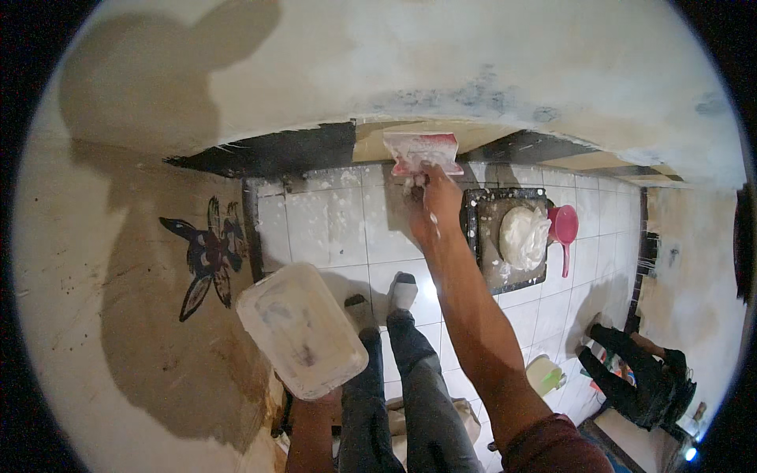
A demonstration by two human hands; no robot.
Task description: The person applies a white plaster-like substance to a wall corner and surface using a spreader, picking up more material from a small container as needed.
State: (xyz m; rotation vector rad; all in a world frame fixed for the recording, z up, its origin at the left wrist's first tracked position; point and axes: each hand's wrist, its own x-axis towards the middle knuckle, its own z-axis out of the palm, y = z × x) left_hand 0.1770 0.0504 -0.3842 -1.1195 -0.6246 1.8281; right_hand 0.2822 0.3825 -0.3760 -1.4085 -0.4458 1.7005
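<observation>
My right hand (pixel 439 206) grips a red putty spreader (pixel 422 144) smeared with white putty. Its wide blade lies at the low band of the wall (pixel 300 150), painted in black and tan patches; whether it touches cannot be told. A cream rectangular plastic tray (pixel 307 331), streaked with putty residue, is held tilted by my left hand (pixel 322 402). Most of that hand's fingers are hidden beneath the tray. To the right of my right forearm, a mound of white putty (pixel 523 239) sits on a dark-edged board (pixel 493 225) on the floor.
A pink dipper (pixel 563 225) stands beside the board. White floor tiles (pixel 331 225) carry putty splatters. Farther right are a pale green tub (pixel 544 374) and another person (pixel 643 378) in dark clothes. A dark flower (pixel 213 254) is painted on the left wall.
</observation>
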